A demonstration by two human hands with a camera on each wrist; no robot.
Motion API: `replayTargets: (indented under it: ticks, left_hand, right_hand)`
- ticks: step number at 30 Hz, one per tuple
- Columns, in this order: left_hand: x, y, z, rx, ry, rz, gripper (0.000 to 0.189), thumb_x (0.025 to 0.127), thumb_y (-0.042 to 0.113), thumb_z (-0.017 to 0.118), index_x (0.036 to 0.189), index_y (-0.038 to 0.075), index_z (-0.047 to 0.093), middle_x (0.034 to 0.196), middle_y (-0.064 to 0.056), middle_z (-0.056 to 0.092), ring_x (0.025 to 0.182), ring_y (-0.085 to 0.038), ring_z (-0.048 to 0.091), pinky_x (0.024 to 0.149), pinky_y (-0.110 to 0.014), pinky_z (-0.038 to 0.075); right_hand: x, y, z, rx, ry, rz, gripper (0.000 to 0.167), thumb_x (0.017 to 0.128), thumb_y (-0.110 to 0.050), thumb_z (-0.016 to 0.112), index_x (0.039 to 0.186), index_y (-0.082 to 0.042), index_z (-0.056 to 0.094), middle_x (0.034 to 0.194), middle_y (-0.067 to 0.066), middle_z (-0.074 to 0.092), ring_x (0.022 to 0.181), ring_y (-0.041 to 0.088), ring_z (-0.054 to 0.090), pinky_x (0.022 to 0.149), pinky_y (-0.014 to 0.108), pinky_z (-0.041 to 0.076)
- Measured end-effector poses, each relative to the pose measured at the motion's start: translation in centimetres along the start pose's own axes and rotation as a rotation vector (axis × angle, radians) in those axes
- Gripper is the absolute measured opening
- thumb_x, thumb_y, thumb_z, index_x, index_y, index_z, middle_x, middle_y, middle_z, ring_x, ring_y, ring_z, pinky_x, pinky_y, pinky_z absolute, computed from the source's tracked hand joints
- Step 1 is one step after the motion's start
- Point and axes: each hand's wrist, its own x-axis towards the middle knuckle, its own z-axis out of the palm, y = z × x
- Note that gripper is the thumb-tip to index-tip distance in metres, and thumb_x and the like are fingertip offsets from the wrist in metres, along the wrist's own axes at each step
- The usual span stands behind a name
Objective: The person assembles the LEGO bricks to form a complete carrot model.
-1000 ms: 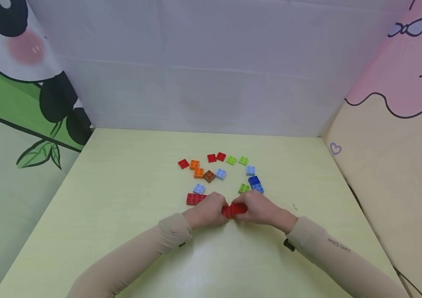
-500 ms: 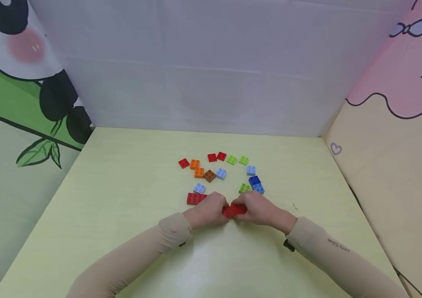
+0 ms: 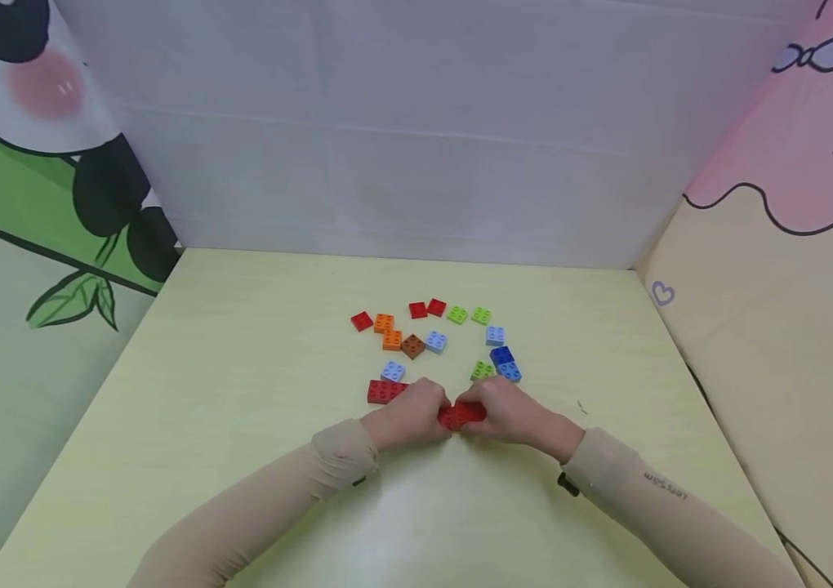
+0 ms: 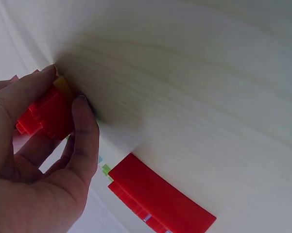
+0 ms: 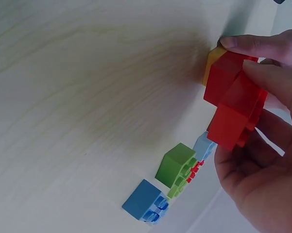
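Both hands meet over the table's front middle, fingers around red toy building bricks (image 3: 459, 415). My left hand (image 3: 411, 415) pinches a red brick (image 4: 56, 110) between thumb and fingers, with a yellow-orange brick (image 4: 63, 88) directly under it, close to the tabletop. On the other side my right hand (image 3: 518, 411) grips a second red brick (image 5: 234, 114), its thumb on top and fingers curled below. This brick sits against the first red one (image 5: 222, 80), partly raised over it. The palms hide part of both bricks.
A long red brick (image 3: 385, 392) and a light blue brick (image 3: 393, 371) lie beyond the left hand. Past the right hand are a green brick (image 3: 483, 371) and blue bricks (image 3: 509, 371). Farther back lie orange (image 3: 392, 340), brown (image 3: 412, 346) and several other bricks.
Hands and bricks hold almost the same place throughout; the head view shifts very slightly.
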Motion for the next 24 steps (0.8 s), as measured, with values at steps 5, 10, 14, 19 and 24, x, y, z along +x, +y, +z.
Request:
replayTargets:
  ticks: [5,10,14,19,24]
  left_hand:
    - [0.0,-0.1,-0.1,-0.010,-0.003,0.009,0.015,0.079,0.017,0.077,0.091,0.010,0.071,0.066,0.006,0.058,0.062,-0.010,0.053,0.057,-0.022,0.044]
    - [-0.1,-0.1,0.1,-0.011,-0.003,0.028,0.010,0.080,0.016,0.076,0.087,0.011,0.071,0.065,0.006,0.057,0.061,-0.009,0.052,0.056,-0.021,0.043]
    - [-0.2,-0.2,0.4,-0.029,-0.010,0.027,0.009,0.080,0.016,0.076,0.085,0.011,0.071,0.064,0.005,0.056,0.060,-0.009,0.051,0.055,-0.021,0.042]
    - [-0.4,-0.2,0.5,-0.046,0.001,0.032,0.007,0.080,0.016,0.076,0.082,0.013,0.070,0.062,0.005,0.056,0.058,-0.009,0.051,0.055,-0.021,0.042]
    - [-0.4,-0.1,0.3,-0.053,0.013,0.036,0.008,0.080,0.016,0.076,0.078,0.015,0.068,0.059,0.005,0.055,0.056,-0.009,0.050,0.054,-0.021,0.041]
  right_hand:
    - [0.1,0.2,0.4,0.025,0.033,0.028,0.028,0.078,-0.022,0.080,0.104,-0.015,0.074,0.088,-0.012,0.065,0.079,0.009,0.054,0.067,0.023,0.047]
    - [-0.2,0.3,0.9,0.070,0.068,0.040,0.026,0.077,-0.021,0.081,0.102,-0.015,0.074,0.087,-0.012,0.064,0.080,0.010,0.054,0.066,0.024,0.048]
    - [-0.5,0.3,1.3,0.090,0.089,0.023,0.025,0.077,-0.021,0.080,0.100,-0.014,0.074,0.085,-0.013,0.064,0.077,0.010,0.054,0.064,0.025,0.048]
    - [-0.5,0.5,1.9,0.096,0.109,0.021,0.025,0.077,-0.020,0.081,0.100,-0.014,0.074,0.082,-0.015,0.062,0.074,0.009,0.054,0.063,0.024,0.048]
    - [-0.4,0.5,2.0,0.087,0.123,0.030,0.025,0.076,-0.020,0.081,0.099,-0.014,0.073,0.080,-0.014,0.060,0.072,0.010,0.053,0.061,0.024,0.047]
